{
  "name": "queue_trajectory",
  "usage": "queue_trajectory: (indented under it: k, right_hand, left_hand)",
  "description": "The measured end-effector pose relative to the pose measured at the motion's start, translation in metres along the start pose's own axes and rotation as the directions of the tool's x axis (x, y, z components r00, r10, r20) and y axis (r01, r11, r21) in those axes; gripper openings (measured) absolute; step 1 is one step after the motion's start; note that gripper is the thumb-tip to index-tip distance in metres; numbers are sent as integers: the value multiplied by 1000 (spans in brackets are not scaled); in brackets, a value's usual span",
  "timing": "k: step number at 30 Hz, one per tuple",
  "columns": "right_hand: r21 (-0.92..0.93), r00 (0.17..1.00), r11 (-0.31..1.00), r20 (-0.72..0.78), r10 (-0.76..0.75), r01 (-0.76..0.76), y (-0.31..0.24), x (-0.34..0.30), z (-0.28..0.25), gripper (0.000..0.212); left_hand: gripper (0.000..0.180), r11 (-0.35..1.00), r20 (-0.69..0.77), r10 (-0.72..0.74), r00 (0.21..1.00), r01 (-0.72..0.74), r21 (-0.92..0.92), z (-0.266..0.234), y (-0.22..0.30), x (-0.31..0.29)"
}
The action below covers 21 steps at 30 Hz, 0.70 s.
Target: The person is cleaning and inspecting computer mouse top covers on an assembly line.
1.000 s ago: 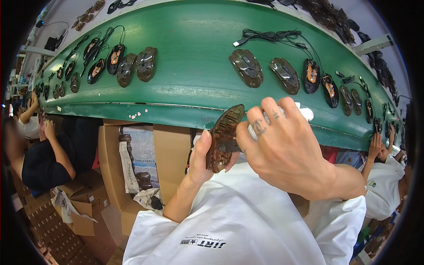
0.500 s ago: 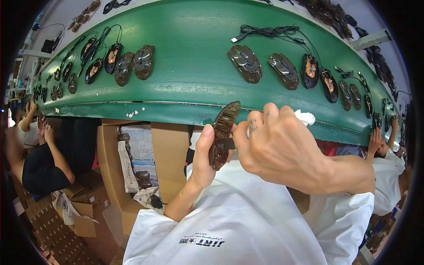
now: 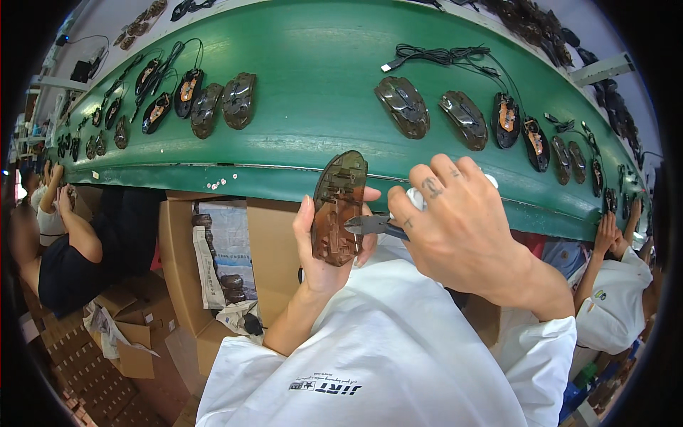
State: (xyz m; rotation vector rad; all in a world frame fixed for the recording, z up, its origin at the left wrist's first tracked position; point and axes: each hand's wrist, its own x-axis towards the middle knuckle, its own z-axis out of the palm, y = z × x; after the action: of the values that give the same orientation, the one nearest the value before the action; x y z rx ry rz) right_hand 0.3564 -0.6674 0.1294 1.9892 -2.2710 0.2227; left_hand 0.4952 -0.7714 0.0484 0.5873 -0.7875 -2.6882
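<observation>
A translucent brown computer mouse shell (image 3: pixel 340 206) stands nearly upright in my left hand (image 3: pixel 324 276), its ribbed inner side facing me. My thumb holds its left edge and my fingers come round its right edge. My right hand (image 3: pixel 469 231) is closed around a pair of side cutters (image 3: pixel 370 225). The cutters' dark jaws meet the right edge of the shell, low down; whether they grip any plastic I cannot tell. White material shows on the handles between my fingers.
The green conveyor belt (image 3: pixel 306 85) runs across ahead. On it lie brown mouse shells (image 3: pixel 403 107), black mouse bases with cables (image 3: pixel 506 119) and small pinkish bits (image 3: pixel 222 181). An open cardboard box (image 3: pixel 179 263) stands left of me. Co-workers sit at left (image 3: pixel 64 263) and right (image 3: pixel 612 299).
My left hand has turned the shell so its inside faces me more fully. My right hand has drawn back slightly and rotated, bringing the cutters into plain view.
</observation>
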Motion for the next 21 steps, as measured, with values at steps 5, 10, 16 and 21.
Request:
queue_trajectory:
  k: [5,10,16,21]
  right_hand:
    - [30,999,999,-16,35,-35,-5,-2,6,16]
    - [33,999,998,20,50,-50,-9,0,6,17]
    - [31,997,998,56,60,-62,-11,3,1,19]
    - [45,996,997,71,63,-66,-12,5,3,17]
  left_hand:
    - [79,997,-34,-25,999,23,-72,5,0,-1]
    - [79,998,-84,-26,996,22,-54,5,0,-3]
    - [78,999,8,39,999,-38,-28,-2,1,-1]
    - [77,1000,-28,27,999,-27,-12,2,2,-2]
